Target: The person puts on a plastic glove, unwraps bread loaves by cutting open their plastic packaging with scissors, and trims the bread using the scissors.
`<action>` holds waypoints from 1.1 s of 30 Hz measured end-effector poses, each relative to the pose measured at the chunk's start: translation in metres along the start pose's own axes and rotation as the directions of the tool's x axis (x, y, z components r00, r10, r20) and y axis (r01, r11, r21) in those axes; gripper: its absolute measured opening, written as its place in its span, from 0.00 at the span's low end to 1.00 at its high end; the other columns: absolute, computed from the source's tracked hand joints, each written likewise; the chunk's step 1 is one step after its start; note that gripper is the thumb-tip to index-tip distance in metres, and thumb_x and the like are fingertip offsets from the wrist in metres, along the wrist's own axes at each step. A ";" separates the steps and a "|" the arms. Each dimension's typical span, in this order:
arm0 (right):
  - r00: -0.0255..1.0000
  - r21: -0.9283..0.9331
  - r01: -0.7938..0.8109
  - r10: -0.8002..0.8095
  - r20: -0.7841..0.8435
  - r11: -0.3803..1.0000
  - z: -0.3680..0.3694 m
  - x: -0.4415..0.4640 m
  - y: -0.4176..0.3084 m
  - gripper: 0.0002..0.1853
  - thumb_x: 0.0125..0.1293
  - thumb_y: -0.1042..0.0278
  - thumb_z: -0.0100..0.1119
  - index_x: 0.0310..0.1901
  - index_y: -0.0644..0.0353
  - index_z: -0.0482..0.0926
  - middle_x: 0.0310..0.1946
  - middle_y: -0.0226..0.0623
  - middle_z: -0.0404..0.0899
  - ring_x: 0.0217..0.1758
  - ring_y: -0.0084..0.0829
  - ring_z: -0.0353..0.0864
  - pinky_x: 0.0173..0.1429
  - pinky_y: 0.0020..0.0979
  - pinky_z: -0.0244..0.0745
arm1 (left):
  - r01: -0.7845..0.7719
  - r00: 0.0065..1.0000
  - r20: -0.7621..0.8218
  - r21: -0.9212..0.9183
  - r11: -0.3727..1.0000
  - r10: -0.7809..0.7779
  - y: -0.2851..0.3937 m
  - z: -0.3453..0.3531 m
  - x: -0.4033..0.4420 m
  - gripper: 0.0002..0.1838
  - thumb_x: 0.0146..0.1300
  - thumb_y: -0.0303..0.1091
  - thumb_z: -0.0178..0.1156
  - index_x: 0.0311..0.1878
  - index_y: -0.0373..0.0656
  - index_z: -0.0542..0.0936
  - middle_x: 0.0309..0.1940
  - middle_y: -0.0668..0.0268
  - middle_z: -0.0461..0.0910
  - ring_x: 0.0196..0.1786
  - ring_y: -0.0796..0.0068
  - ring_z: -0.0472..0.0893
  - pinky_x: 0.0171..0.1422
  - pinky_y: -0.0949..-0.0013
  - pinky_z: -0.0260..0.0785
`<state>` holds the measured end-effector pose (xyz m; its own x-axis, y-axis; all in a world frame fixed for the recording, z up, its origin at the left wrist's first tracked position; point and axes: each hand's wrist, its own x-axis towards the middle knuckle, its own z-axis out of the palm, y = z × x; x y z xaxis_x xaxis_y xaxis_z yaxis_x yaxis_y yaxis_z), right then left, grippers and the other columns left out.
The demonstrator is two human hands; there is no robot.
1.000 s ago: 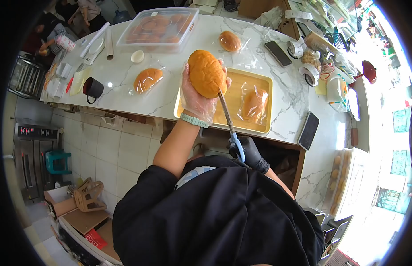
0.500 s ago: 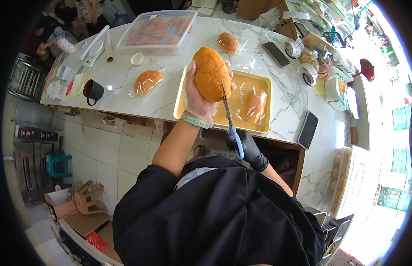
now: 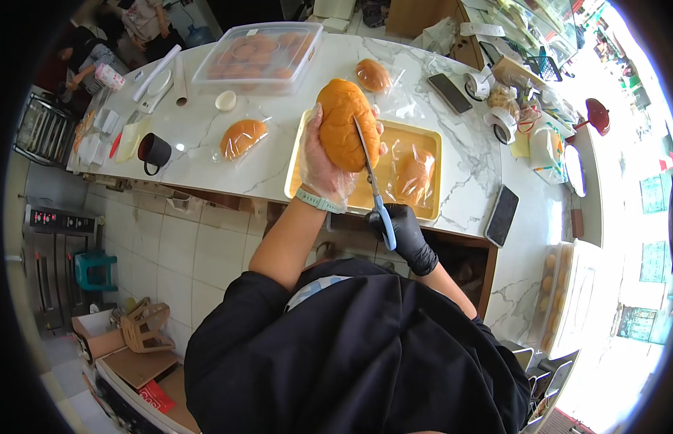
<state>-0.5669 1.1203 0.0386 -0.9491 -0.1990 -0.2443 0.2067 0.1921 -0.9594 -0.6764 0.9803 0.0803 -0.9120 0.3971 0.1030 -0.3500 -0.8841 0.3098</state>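
Note:
My left hand (image 3: 323, 160), in a clear plastic glove, is wrapped round a golden-brown bread bun (image 3: 344, 119) from below. Black-gloved, my right hand (image 3: 403, 235) grips the light blue handles of a pair of scissors (image 3: 375, 192). Their blades lie against the right side of the bun; how deep they go I cannot tell. Beneath the bun is a yellow tray (image 3: 436, 173), where a wrapped bun (image 3: 414, 176) rests on the right. Another wrapped bun (image 3: 242, 138) lies left of the tray, and one more bun (image 3: 373, 75) sits on plastic behind it.
A lidded clear container (image 3: 260, 58) with several buns stands at the back. A black mug (image 3: 154, 152) and a small white cup (image 3: 225, 100) are on the left. On the right lie two phones (image 3: 449, 93) and tape rolls (image 3: 501, 124). People (image 3: 145, 29) are in the far left background.
My right hand has pushed forward slightly, and the scissor blades reach further up along the bun. My left hand still holds the bun in nearly the same place.

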 end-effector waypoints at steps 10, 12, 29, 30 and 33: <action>0.996 0.054 0.090 -0.089 -0.012 0.994 -0.001 0.008 -0.006 0.15 0.59 0.61 0.61 0.29 0.68 0.78 0.16 0.33 0.71 0.17 0.21 0.67 0.25 0.25 0.66 | 0.073 0.997 -0.012 0.019 0.997 -0.073 -0.003 -0.001 -0.002 0.31 0.62 0.59 0.42 0.59 0.43 0.64 0.48 0.52 0.69 0.44 0.57 0.74 0.41 0.52 0.72; 0.999 0.063 0.034 -0.033 -0.013 0.997 -0.002 0.009 -0.004 0.15 0.59 0.60 0.61 0.29 0.68 0.78 0.16 0.33 0.72 0.17 0.20 0.67 0.24 0.25 0.66 | 0.089 0.996 -0.012 -0.030 0.996 -0.090 -0.002 -0.001 -0.002 0.31 0.62 0.59 0.42 0.59 0.44 0.64 0.48 0.52 0.68 0.45 0.57 0.74 0.41 0.52 0.72; 0.995 0.054 0.098 -0.100 0.023 0.994 -0.011 0.013 -0.016 0.14 0.63 0.61 0.57 0.27 0.64 0.79 0.13 0.31 0.69 0.16 0.19 0.68 0.23 0.26 0.65 | 0.125 0.984 0.104 0.183 0.975 -0.145 0.004 -0.018 -0.004 0.33 0.61 0.57 0.46 0.63 0.45 0.61 0.53 0.48 0.68 0.47 0.52 0.74 0.44 0.49 0.72; 0.982 0.086 0.178 -0.182 0.047 0.980 -0.013 0.017 -0.014 0.13 0.62 0.62 0.58 0.28 0.63 0.79 0.12 0.30 0.68 0.14 0.18 0.66 0.22 0.25 0.63 | 0.127 0.984 0.098 0.220 0.967 -0.151 0.003 -0.019 -0.004 0.33 0.61 0.57 0.46 0.64 0.45 0.61 0.53 0.48 0.68 0.47 0.52 0.74 0.44 0.49 0.72; 0.984 -0.018 0.178 -0.177 0.011 0.984 -0.016 0.017 -0.015 0.13 0.62 0.62 0.58 0.27 0.62 0.80 0.11 0.28 0.68 0.14 0.18 0.65 0.21 0.24 0.62 | 0.117 0.988 0.067 0.233 0.965 -0.136 0.001 -0.021 -0.005 0.34 0.61 0.57 0.46 0.64 0.45 0.60 0.54 0.47 0.68 0.48 0.52 0.74 0.45 0.50 0.72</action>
<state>-0.5897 1.1293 0.0514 -0.9681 -0.2402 -0.0718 0.0306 0.1710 -0.9848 -0.6767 0.9719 0.0600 -0.8396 0.5292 0.1230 -0.3946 -0.7496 0.5314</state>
